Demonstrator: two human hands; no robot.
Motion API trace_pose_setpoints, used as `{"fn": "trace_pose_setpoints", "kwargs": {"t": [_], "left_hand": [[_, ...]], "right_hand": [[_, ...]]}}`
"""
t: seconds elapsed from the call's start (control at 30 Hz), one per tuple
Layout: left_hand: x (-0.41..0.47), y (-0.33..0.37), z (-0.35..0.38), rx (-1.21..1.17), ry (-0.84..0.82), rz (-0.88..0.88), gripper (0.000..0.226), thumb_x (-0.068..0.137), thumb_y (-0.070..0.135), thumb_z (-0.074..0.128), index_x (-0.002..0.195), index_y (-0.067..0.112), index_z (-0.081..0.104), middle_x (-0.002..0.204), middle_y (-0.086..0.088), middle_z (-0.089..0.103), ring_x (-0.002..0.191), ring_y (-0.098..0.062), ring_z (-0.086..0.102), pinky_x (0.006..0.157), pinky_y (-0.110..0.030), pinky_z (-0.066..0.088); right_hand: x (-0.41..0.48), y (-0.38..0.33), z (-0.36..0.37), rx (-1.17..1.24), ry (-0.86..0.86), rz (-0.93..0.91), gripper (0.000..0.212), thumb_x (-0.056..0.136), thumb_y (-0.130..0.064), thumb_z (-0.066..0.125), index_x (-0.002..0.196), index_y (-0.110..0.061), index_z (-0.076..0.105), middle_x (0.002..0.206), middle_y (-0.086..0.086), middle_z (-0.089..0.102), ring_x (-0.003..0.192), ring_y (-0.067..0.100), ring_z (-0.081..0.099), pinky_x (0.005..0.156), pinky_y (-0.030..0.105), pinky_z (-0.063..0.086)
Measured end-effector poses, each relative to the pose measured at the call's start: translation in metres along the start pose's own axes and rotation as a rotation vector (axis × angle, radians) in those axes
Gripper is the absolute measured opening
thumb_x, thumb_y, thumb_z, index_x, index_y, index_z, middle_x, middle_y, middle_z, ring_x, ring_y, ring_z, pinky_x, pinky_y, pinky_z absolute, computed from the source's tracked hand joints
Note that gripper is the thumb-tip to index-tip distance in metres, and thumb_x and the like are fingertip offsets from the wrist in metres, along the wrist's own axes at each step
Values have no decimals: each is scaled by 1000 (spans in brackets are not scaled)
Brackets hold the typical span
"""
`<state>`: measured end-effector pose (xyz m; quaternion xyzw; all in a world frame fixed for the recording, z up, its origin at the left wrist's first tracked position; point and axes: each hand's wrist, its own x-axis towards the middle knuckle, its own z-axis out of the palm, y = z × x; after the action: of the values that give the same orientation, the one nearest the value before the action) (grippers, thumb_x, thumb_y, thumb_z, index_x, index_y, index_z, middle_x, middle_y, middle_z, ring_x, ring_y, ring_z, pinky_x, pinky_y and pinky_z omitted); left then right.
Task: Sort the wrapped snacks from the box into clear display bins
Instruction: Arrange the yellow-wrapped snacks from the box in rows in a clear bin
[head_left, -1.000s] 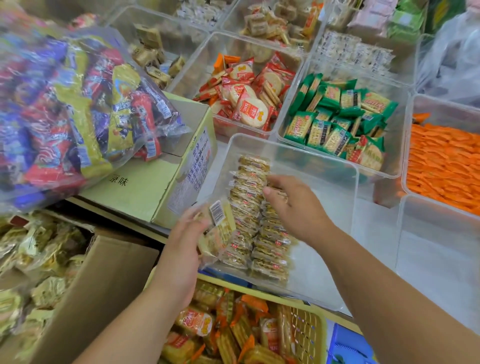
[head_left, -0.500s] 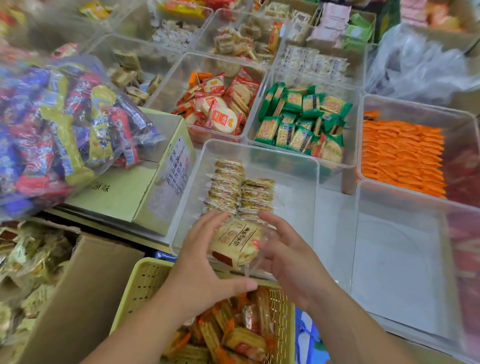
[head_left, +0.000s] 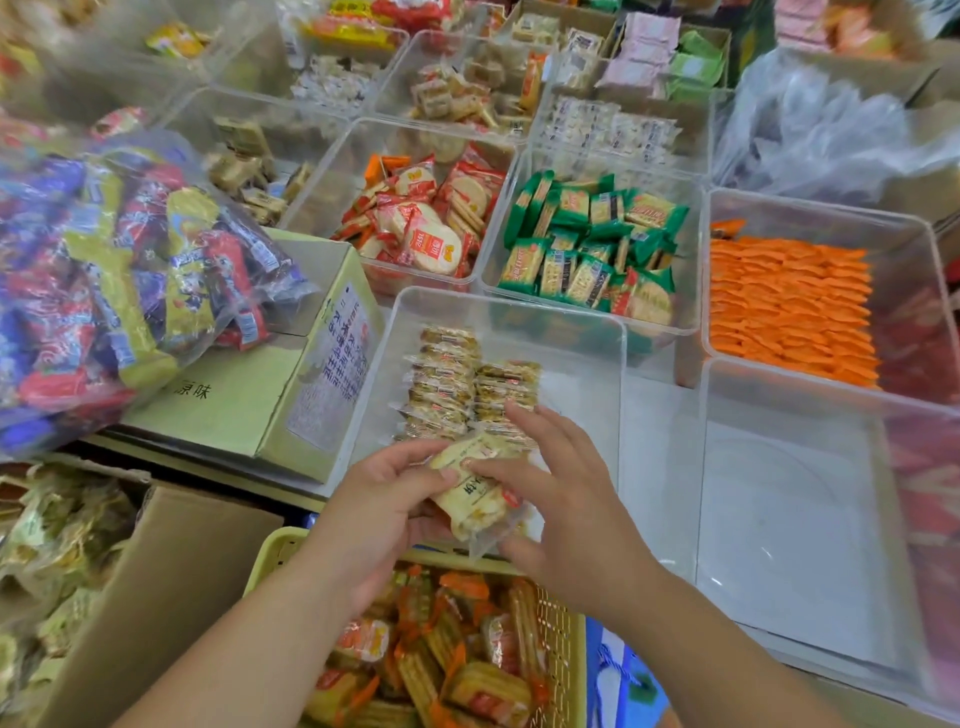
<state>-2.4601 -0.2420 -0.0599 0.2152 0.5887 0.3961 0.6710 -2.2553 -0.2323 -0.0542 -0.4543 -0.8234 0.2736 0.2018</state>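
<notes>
The snack packet (head_left: 475, 493), pale yellow with dark print on its face, is held over the near rim of the clear bin (head_left: 621, 389), tilted, with its clear tail end pointing down toward the person. Both hands are on it. The left grip (head_left: 384, 499) comes in from the left of the bin and is closed round the packet's upper left end, with the thumb pressed on top and the fingers curled beneath. The right grip (head_left: 566, 514) takes it from the other side in a loose pinch: the forefinger lies across the printed face and the thumb sits against the lower end of the wrapper, while the remaining fingers are spread and fairly straight, reaching over the bin. Inside the bin, just beyond the fingertips, two rows of wrapped snacks (head_left: 452, 384) stand on edge along its left side; the left row runs farther back than the right one. Just in front of the bin, below the hands, a yellow basket (head_left: 569, 623) holds orange-wrapped biscuits. Left of the bin stands a green carton (head_left: 234, 410) with a clear bag of mixed sweets (head_left: 119, 270) slumped on top of it. Directly behind the bin are a bin of green packets (head_left: 587, 244) and, beside that on the left, a bin of red-and-white rice crackers (head_left: 421, 223).
</notes>
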Motion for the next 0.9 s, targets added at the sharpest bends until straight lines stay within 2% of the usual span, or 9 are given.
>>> {"fn": "trace_pose_setpoints", "kwargs": {"t": [0.07,0.17,0.23,0.3,0.4,0.5,0.67,0.77,0.9], "left_hand": [[6,2,0,93,9,25,35,94,21,69,128,22,70,99,-13,78,80,-26,73,69,-40,62],[20,4,-11,438,206,219,28,97,52,59,125,50,63,123,13,71,111,-10,67,93,-38,53],[29,5,-25,759,324,338,54,89,67,57,139,46,50,140,18,53,130,-8,49,107,-41,44],[39,3,-37,947,396,325,81,85,67,61,154,31,37,152,8,42,141,-15,38,116,-45,36],[51,-6,-47,1020,347,148,103,85,64,68,163,23,14,168,-1,25,152,-25,28,122,-47,30],[60,-13,-51,1044,276,98,111,83,69,68,164,24,8,167,-4,29,149,-28,35,118,-50,38],[67,-17,-55,1047,264,92,116,80,70,69,164,25,3,166,0,30,144,-26,44,113,-50,44],[67,-19,-56,1079,243,105,120,80,70,70,164,24,-3,168,0,25,146,-24,40,116,-47,41],[68,-20,-55,1120,236,121,125,79,69,71,163,22,-9,170,0,19,152,-23,30,119,-41,33]], "right_hand": [[14,9,0,-105,40,-74,54,73,-15,87,125,-21,71,141,3,60,130,29,55,104,45,49],[45,27,-9,-180,130,-20,44,81,-8,80,123,-16,70,120,5,71,108,30,66,82,46,60],[74,42,-20,-269,211,51,35,87,-10,74,121,-16,70,114,5,73,101,31,65,79,42,57],[106,60,-28,-374,232,94,28,89,-10,70,116,-15,70,105,7,72,96,33,63,74,39,53],[149,86,-25,-533,54,213,15,95,-12,56,104,-15,66,89,6,63,88,31,56,60,36,48],[177,103,-9,-665,-198,345,14,93,-10,51,96,-18,62,85,4,60,77,27,55,53,31,40],[202,130,21,-439,-495,382,39,98,-23,50,135,-21,57,122,8,67,103,29,60,77,30,43],[210,139,24,-370,-516,399,48,98,-30,49,144,-20,52,138,10,61,122,31,56,89,31,42],[207,146,29,-306,-571,443,53,102,-37,44,151,-18,43,151,11,50,129,32,54,101,33,44]]}}
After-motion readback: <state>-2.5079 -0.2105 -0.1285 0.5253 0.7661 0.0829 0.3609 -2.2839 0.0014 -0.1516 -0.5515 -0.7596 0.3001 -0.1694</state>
